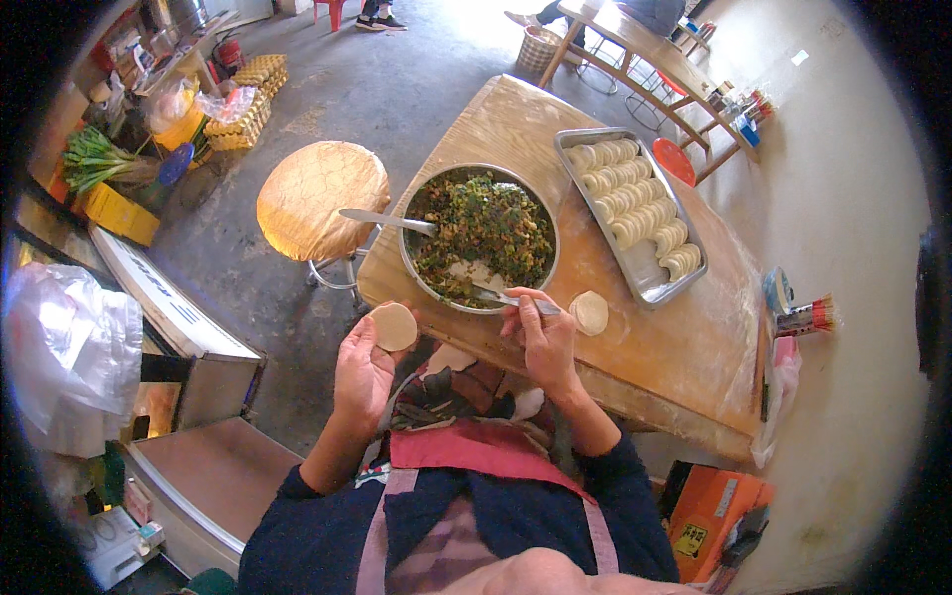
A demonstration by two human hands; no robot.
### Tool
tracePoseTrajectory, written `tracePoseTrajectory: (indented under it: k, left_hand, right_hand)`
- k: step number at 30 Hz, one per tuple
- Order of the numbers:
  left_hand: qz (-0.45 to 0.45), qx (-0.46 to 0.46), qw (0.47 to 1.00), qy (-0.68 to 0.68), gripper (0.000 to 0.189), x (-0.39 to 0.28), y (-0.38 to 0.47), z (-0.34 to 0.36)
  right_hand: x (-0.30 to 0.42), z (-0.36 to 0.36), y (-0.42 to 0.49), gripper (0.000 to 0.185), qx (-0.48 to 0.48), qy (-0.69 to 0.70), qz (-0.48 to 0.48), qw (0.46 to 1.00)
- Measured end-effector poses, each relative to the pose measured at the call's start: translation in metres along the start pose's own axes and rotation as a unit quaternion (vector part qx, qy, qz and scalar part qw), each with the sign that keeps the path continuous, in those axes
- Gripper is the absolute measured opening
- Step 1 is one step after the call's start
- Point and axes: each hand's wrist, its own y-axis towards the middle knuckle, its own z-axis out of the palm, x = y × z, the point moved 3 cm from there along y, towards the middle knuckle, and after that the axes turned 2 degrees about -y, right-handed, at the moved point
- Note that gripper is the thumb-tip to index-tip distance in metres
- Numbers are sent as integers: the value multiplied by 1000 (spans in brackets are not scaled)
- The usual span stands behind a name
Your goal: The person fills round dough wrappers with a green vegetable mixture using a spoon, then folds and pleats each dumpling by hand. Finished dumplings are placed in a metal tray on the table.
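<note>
A round dough wrapper (393, 327) rests in my left hand (362, 372), held off the table's near edge. My right hand (547, 335) grips a metal spoon (513, 299), whose tip reaches into a steel bowl (551, 256). Chopped green and brown filling (483, 227) fills much of that bowl, and its pale bottom shows at the near side. Another metal utensil (383, 218) leans on the bowl's left rim, handle outward. Close to my right hand, a small stack of round wrappers (589, 313) lies on the wooden table (654, 357).
Rows of folded dumplings (632, 190) lie in a metal tray (641, 286) at the table's right. A stool with a foil-like cover (323, 201) stands left of the table. Egg trays (242, 119) and green onions (100, 160) are farther left. Beyond the table, people's feet (381, 22) show.
</note>
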Motion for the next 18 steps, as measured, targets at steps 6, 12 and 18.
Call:
tracePoseTrajectory:
  k: [6,12,18]
  left_hand:
    - [37,-11,999,1,41,-6,1,-2]
    - [58,41,997,18,42,-11,8,21]
    - [22,100,995,-15,52,8,35,56]
  right_hand:
    - [3,18,11,30,5,99,63,993]
    - [4,9,17,33,-17,147,68,987]
    - [19,-23,21,33,-51,178,46,982]
